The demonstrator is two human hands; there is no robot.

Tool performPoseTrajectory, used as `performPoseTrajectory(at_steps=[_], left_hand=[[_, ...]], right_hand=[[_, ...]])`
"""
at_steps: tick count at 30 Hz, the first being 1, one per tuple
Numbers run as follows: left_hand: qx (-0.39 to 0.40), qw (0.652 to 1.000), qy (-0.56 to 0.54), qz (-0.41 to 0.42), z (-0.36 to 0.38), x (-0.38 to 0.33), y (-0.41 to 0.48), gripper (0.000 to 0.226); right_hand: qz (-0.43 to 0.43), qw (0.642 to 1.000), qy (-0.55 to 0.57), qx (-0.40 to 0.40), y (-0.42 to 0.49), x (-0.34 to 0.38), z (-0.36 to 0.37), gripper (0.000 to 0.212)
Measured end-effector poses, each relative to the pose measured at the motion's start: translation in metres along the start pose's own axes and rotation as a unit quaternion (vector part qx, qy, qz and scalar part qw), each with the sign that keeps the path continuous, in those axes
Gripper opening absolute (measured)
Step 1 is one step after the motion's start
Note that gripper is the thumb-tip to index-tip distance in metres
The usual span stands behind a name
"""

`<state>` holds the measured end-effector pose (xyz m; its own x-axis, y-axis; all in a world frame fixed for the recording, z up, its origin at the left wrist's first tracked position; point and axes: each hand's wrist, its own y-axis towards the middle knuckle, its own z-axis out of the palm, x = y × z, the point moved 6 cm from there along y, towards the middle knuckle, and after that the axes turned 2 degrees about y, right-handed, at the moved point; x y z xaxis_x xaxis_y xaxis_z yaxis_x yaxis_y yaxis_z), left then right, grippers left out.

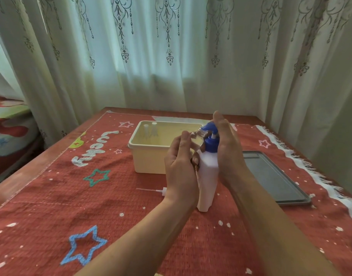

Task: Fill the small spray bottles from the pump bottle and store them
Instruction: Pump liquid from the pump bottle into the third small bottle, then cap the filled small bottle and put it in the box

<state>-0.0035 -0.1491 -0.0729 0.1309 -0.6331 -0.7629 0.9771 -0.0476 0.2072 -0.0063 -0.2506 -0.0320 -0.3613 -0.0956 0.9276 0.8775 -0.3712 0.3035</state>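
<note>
Small spray bottle point(197, 136) (clear, and hard to see well) is held up in the middle of the frame by the left hand point(181, 166). It is pinched in the fingers, and it is tipped under the blue spout of the pump bottle point(208, 172). The mouth of the small bottle is right by the spout, but it cannot be told if they touch.

The pump bottle is white with a blue pump top point(210, 134), and it is stood upright on the red cloth point(91, 206) between the two hands. The right hand point(229, 148) is laid flat against the right side of the pump bottle, with the fingers out straight and pointing up. Nothing is wrapped in that hand; the palm is just pressed by the pump top.

Behind the hands, a cream box point(151, 156) is set with its top open. Two small white-capped bottles point(150, 129) are stood in its upper left corner. A white spray top with a thin tube point(153, 190) is laid on the cloth, left of the left wrist. A grey tray point(274, 180) is laid flat at the right of the frame.
</note>
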Motion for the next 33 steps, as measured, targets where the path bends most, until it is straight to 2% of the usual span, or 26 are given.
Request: performPoseTrajectory(at_steps=[6, 8, 12, 16, 23, 26, 29, 31, 33], left_hand=[[-0.024, 1.0, 0.008, -0.006, 0.0, -0.006, -0.002, 0.037], [-0.028, 0.999, 0.023, 0.005, 0.0, -0.01, -0.001, 0.035], [-0.047, 0.998, -0.042, -0.004, -0.004, -0.016, 0.003, 0.029], [-0.01, 0.999, -0.051, -0.009, 0.001, -0.016, 0.006, 0.023], [0.016, 1.0, -0.022, -0.004, 0.004, -0.024, 0.01, 0.019], [0.031, 1.0, 0.003, 0.001, 0.006, -0.03, 0.015, 0.02], [0.024, 0.998, -0.05, -0.044, 0.004, -0.03, 0.015, 0.022], [0.038, 0.994, -0.071, -0.069, 0.007, -0.033, 0.012, 0.021], [0.063, 0.988, -0.105, -0.092, 0.009, -0.035, 0.009, 0.014]], right_hand=[[0.004, 0.998, 0.057, 0.004, 0.002, 0.004, 0.0, 0.044], [-0.028, 0.999, 0.038, 0.011, 0.003, 0.01, -0.003, 0.043], [-0.068, 0.998, -0.019, 0.008, 0.01, 0.015, -0.014, 0.037], [-0.049, 0.997, -0.059, 0.007, 0.013, 0.006, -0.027, 0.047], [-0.043, 0.995, -0.084, 0.004, 0.01, 0.02, -0.032, 0.047], [-0.052, 0.987, -0.148, -0.017, 0.016, 0.032, -0.035, 0.047], [-0.039, 0.98, -0.188, -0.056, 0.021, 0.038, -0.042, 0.04], [-0.073, 0.971, -0.208, -0.097, 0.016, 0.047, -0.046, 0.032], [-0.148, 0.952, -0.233, -0.134, 0.002, 0.063, -0.044, 0.022]])
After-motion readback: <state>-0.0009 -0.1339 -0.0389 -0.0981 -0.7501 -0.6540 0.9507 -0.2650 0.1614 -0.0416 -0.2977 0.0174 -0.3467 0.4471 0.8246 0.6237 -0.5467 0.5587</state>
